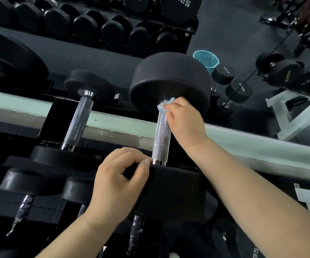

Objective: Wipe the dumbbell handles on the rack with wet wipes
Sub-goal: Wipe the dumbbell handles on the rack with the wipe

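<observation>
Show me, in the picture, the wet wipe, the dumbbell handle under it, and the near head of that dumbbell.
wet wipe (163, 106): head view, crumpled white part.
dumbbell handle (161, 138): head view, bare knurled middle.
near dumbbell head (178, 192): head view, black side face.

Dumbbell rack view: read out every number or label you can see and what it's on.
"35": dumbbell head, bottom right.
"KG" after two unclear digits: large dumbbell head, top.
Markings on the dumbbells at right: too blurred to read.
</observation>
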Demonstrator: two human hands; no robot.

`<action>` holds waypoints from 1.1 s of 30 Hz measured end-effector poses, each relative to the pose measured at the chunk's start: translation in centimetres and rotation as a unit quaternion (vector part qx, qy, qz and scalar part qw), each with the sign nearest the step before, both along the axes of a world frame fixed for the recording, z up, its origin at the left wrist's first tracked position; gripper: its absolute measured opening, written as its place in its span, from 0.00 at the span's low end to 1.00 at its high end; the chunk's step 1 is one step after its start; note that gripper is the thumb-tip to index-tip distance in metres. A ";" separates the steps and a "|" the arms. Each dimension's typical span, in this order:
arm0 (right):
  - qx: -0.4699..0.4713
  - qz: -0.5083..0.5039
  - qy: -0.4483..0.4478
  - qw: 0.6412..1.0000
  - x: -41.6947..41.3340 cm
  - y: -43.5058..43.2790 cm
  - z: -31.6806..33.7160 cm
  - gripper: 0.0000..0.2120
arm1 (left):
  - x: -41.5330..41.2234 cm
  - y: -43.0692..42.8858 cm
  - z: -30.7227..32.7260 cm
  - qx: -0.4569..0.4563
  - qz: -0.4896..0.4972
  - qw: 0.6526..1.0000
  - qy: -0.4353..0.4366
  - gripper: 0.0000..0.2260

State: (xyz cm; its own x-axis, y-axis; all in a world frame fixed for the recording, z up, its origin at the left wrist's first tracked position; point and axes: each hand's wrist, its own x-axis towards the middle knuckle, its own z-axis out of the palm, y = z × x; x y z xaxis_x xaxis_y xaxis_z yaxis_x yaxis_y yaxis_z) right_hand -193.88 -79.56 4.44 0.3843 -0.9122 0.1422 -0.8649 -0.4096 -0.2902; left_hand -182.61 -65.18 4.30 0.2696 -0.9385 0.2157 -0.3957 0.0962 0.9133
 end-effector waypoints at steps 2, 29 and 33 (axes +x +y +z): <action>0.013 -0.021 0.010 1.000 -0.9 0.1 0.3 0.13 | 0.0 0.1 0.0 0.004 -0.003 1.000 0.001 0.07; 0.244 0.080 -0.013 0.966 -1.7 4.5 1.7 0.09 | 0.4 0.0 -0.4 -0.024 -0.020 1.000 -0.004 0.12; 0.330 -0.005 -0.206 0.921 -2.1 5.1 3.6 0.10 | 0.7 -0.1 0.0 0.000 -0.032 0.995 0.092 0.04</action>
State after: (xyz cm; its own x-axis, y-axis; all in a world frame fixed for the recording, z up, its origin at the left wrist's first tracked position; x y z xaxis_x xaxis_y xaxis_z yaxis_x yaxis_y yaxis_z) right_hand -195.97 -74.50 8.06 0.4122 -0.8555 -0.3135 -0.6285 -0.0179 -0.7776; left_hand -181.89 -65.30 4.33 0.2440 -0.9552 0.1675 -0.2149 0.1152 0.9698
